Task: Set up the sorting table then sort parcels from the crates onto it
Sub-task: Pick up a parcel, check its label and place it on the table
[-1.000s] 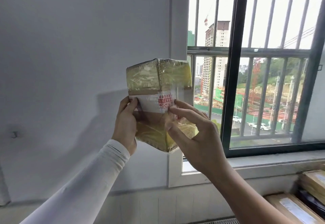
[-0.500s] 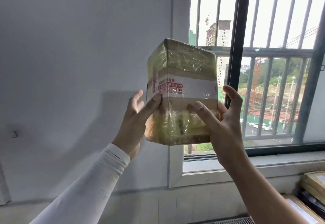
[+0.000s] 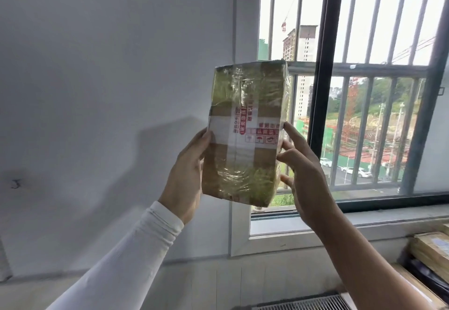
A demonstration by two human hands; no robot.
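Note:
I hold a cardboard parcel up at head height, in front of the white wall and the window edge. It is wrapped in glossy clear film and crossed by white tape with red print. It stands upright, tilted slightly. My left hand, in a white sleeve, grips its left edge with the thumb on the front face. My right hand is at its right edge, with straight fingertips touching the side.
A barred window with a dark frame fills the right, above a pale sill. Flat brown parcels lie stacked at the lower right. A ribbed grille shows at the bottom edge.
The parcel has been turned between my hands, and a taller, narrower face is toward me now. My right hand moved from the front face to the right edge.

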